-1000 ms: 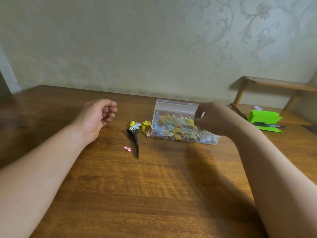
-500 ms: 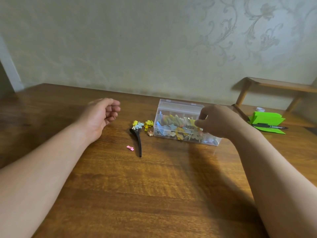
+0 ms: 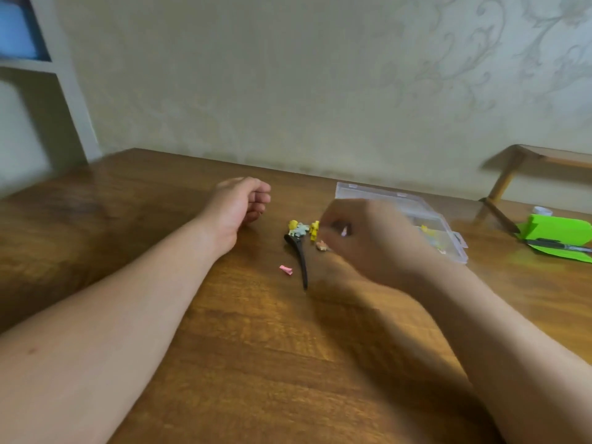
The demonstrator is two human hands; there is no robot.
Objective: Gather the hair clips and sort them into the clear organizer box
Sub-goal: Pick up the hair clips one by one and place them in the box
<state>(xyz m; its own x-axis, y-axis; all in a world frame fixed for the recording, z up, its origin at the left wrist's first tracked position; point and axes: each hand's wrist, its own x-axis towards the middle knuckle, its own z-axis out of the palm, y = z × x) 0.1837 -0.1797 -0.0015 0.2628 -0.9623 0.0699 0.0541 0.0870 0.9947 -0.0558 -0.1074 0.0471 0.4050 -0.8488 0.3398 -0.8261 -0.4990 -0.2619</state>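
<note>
The clear organizer box (image 3: 368, 190) stands open on the wooden table (image 3: 224, 347), with coloured clips inside, and my right hand (image 3: 368, 238) covers most of it. That hand is blurred, its fingers curled close to a yellow clip (image 3: 315, 229) and a small beige clip (image 3: 322, 245); I cannot tell if it holds anything. Just left lie a yellow-and-grey clip (image 3: 294, 227), a long black clip (image 3: 301, 261) and a tiny pink clip (image 3: 286, 270). My left hand (image 3: 240, 203) rests on the table left of the clips, loosely curled and holding nothing.
At the right edge lies a green folded paper (image 3: 557, 229) with a dark pen (image 3: 557, 245) on it, and a small white cap (image 3: 541, 211) behind. A low wooden rack (image 3: 512, 165) stands against the wall at the back right.
My right hand has moved left from over the box to the loose clips beside it. The left hand has stayed put. The view has shifted a little.
</note>
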